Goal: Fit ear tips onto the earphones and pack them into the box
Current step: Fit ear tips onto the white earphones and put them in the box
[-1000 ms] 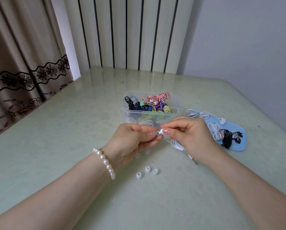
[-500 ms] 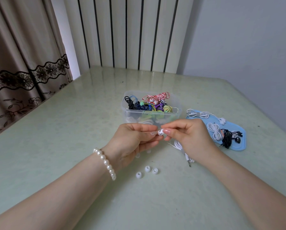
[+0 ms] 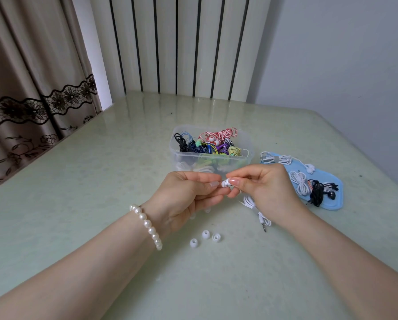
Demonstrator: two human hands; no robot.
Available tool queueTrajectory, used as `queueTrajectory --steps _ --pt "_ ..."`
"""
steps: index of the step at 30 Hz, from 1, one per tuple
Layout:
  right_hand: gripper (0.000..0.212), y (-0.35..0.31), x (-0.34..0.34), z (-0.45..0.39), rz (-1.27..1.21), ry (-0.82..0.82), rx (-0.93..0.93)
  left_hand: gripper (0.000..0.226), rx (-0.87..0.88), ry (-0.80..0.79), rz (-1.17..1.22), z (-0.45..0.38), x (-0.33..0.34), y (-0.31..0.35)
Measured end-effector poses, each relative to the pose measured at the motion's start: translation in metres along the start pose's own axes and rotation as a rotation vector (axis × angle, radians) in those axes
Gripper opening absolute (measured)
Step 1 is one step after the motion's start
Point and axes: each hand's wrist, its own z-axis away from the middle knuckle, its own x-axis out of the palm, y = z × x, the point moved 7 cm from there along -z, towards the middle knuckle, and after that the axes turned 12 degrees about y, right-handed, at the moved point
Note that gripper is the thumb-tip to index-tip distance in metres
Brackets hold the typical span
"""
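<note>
My left hand [image 3: 184, 195] and my right hand [image 3: 267, 188] meet above the table, fingertips together on a white earbud [image 3: 225, 182]. The right thumb and forefinger pinch the bud; the left fingers curl and pinch at its tip, where a white ear tip sits. The bud's white cable [image 3: 251, 203] hangs under my right hand, its jack plug [image 3: 263, 226] lying on the table. Three loose white ear tips [image 3: 205, 234] lie below my left hand. A clear plastic box [image 3: 177, 155] behind the hands holds several coloured coiled earphones.
A blue lid [image 3: 336, 199] at the right carries coiled white earphones [image 3: 298, 181] and a black pair [image 3: 317, 192]. The pale green table [image 3: 77, 181] meets a curtain on the left and a striped wall panel behind. A pearl bracelet [image 3: 147, 224] is on my left wrist.
The cable and jack plug under my right hand have shifted slightly left and up. Both hands have stayed pinched together on the earbud.
</note>
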Motion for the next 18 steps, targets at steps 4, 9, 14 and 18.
queueTrajectory --steps 4,9,14,18 --pt "0.026 -0.0013 0.0008 0.0004 0.014 0.027 -0.012 0.018 -0.008 -0.006 0.009 0.001 0.0014 0.0002" --pt "0.025 0.0022 0.0007 0.0008 0.027 0.05 -0.012 0.018 -0.026 -0.009 0.043 0.001 0.0016 -0.0004" --pt "0.01 -0.0026 -0.0017 0.0045 0.116 0.132 -0.119 0.021 -0.118 -0.051 0.128 0.0031 0.0057 -0.0039" --pt "0.023 -0.0003 -0.0057 -0.0008 -0.049 0.111 -0.011 0.018 -0.098 -0.027 0.143 0.0019 0.0045 -0.0015"
